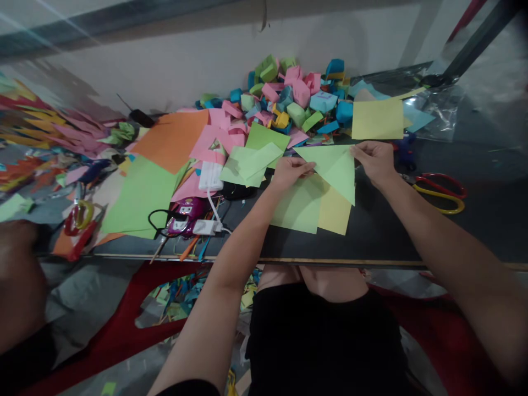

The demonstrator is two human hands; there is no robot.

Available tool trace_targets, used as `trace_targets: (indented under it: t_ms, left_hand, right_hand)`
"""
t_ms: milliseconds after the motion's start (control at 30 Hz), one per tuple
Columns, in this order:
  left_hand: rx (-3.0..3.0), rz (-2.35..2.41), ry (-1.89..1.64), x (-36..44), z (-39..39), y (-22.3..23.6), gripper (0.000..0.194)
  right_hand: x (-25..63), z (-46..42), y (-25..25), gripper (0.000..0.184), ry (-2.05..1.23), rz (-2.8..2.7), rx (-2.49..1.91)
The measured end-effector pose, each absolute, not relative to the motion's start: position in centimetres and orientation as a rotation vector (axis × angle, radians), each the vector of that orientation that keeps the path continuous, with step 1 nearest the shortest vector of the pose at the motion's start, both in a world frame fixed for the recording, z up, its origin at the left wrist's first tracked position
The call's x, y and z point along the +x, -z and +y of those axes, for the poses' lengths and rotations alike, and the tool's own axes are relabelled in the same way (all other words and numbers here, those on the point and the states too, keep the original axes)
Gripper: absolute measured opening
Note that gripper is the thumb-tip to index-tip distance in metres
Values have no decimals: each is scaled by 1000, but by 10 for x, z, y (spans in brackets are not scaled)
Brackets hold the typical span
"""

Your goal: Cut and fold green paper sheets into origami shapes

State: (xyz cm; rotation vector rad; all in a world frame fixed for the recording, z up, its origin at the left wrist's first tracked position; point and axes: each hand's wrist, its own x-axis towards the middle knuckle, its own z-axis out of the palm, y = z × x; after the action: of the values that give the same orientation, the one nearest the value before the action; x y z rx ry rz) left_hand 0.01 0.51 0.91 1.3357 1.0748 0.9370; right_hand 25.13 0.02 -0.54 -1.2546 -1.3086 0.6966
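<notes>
A light green paper folded into a triangle [336, 166] lies on the dark table [383, 231] between my hands. My left hand [290, 171] pinches its left corner, fingers closed on the paper. My right hand [374, 158] grips the triangle's upper right corner, fingers curled. Under the triangle lie a flat green sheet [297, 208] and a yellow sheet [335, 213].
A pile of folded paper boxes [289, 93] sits at the back. Loose sheets lie around: orange [173, 137], green [138, 198], yellow [377, 119]. Red-yellow scissors [441, 192] rest at right. A white power strip [210, 176], cables and a purple gadget [185, 212] lie left. Another person's arm [18, 275] shows at far left.
</notes>
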Motion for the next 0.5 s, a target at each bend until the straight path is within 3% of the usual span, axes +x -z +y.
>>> trace_targets:
  t_ms: [500]
  left_hand:
    - [1242, 1039, -1180, 8, 6, 6, 36]
  right_hand:
    - [250, -4, 0, 43, -636, -1384, -1310]
